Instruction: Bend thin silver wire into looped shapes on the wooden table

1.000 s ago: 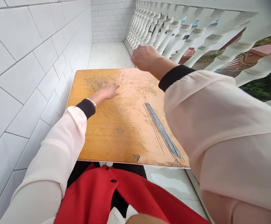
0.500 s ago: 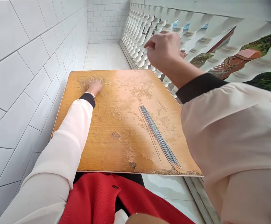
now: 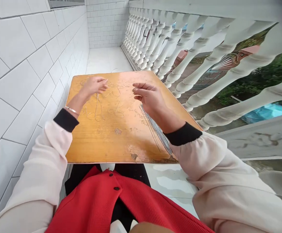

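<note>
On the left of the wooden table (image 3: 92,142), several loops of thin wire (image 3: 119,113) are scattered. Above them is my left hand (image 3: 96,85), its fingers curled inward; thin strands show right at and below its fingertips. What the fingers grip is too fine to make out. My right hand (image 3: 149,98) hovers over the table to the right, facing the left one, with bent fingers and thumb drawn near each other. Anything between those fingertips is too small to see. A bundle of straight grey wires (image 3: 158,129) lies under my right forearm, partly hidden by it, with a few single wires beside it.
A white tiled wall (image 3: 17,68) runs close along the left. Along the right stands a white balustrade (image 3: 218,55) with greenery beyond. The table's front edge is chipped, and my lap in a red garment (image 3: 92,197) is just below it.
My right hand has come down from high near the balustrade to above the table. My left hand has lifted off the wire tangle, whose loops now lie more spread out. The view has shifted slightly.
</note>
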Demonstrator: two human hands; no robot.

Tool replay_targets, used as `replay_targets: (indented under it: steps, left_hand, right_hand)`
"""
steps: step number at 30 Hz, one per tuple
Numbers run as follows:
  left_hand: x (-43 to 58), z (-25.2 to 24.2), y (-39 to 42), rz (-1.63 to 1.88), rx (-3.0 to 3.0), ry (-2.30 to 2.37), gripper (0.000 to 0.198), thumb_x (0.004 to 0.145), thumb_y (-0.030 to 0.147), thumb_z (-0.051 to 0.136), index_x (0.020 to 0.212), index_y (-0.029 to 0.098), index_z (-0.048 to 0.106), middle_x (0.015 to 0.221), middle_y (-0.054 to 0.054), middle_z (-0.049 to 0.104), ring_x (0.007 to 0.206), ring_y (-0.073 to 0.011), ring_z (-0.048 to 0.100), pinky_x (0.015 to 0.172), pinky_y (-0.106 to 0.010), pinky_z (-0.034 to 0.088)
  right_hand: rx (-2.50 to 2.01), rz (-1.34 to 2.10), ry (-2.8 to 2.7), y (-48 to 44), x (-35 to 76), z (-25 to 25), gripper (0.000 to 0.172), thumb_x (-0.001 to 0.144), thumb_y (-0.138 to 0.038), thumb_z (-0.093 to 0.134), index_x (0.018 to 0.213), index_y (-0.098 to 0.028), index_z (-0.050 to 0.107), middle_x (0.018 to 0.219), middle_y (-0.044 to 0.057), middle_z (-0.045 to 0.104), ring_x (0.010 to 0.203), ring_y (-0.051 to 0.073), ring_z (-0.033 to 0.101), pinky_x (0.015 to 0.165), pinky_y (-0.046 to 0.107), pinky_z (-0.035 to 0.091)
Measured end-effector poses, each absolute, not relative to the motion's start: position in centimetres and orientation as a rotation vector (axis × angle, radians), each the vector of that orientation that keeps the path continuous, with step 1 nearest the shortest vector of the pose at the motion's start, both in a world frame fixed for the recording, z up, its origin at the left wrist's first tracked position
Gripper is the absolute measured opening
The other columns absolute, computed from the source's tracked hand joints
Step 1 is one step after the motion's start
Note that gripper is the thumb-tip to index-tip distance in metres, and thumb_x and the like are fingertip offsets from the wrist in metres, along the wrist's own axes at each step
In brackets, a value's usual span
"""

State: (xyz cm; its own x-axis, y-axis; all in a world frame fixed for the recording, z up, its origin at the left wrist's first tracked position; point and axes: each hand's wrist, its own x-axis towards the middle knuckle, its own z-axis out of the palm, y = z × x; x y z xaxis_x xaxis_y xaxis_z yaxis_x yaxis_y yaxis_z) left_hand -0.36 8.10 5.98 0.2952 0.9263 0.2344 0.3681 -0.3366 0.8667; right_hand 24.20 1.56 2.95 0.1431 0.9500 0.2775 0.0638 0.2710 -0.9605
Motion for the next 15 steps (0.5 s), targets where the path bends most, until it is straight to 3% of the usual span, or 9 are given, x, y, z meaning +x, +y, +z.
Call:
replay_targets:
  steps: [2,4,9,12,15]
  left_hand:
    - [-0.7,5.5,4.3,1.024,1.660,0.971,0.039,0.096,0.053,0.061,0.111,0.018,0.070,0.105,-0.011,0.077,0.104,-0.0212,0.073,0.089,-0.032,0.056]
    - [-0.8,5.0,1.7,1.109,1.567,0.925,0.039,0.099,0.054,0.057,0.109,0.018,0.068,0.110,-0.010,0.077,0.108,-0.0187,0.073,0.092,-0.030,0.055]
    - [-0.7,4.6,-0.5,1.296,1.380,0.898,0.047,0.103,0.059,0.044,0.101,0.017,0.066,0.091,-0.006,0.077,0.092,-0.0155,0.076,0.077,-0.024,0.055]
    - [-0.8,4.7,-0.6,1.332,1.320,0.940,0.048,0.104,0.059,0.042,0.102,0.017,0.065,0.084,-0.005,0.076,0.086,-0.0150,0.077,0.067,-0.020,0.053]
    - [-0.9,4.8,-0.5,1.351,1.294,1.020,0.046,0.105,0.056,0.040,0.102,0.017,0.065,0.082,-0.003,0.075,0.083,-0.0146,0.077,0.064,-0.019,0.053]
  right_hand:
    - [-1.069,0.957,-1.205,-0.3,22.7,2.1,0.016,0.075,-0.016,0.071,0.091,-0.021,0.071,0.087,0.000,0.066,0.073,0.010,0.060,0.080,0.031,0.054]
    - [-1.028,1.056,-1.193,-1.6,21.0,1.7,0.016,0.074,-0.017,0.072,0.090,-0.020,0.071,0.084,0.000,0.065,0.072,0.010,0.060,0.084,0.031,0.055]
    - [-0.920,1.419,-1.132,-3.5,17.7,1.7,0.015,0.077,-0.021,0.072,0.092,-0.020,0.068,0.080,0.000,0.066,0.078,0.014,0.068,0.095,0.038,0.056]
    - [-0.806,1.548,-1.139,-4.2,16.6,1.3,0.010,0.080,-0.026,0.073,0.087,-0.020,0.068,0.080,0.001,0.067,0.077,0.014,0.069,0.094,0.037,0.056]
    - [-0.729,1.534,-1.235,-4.7,16.0,0.9,0.017,0.084,-0.036,0.075,0.082,-0.020,0.069,0.088,0.003,0.070,0.077,0.014,0.067,0.093,0.036,0.056]
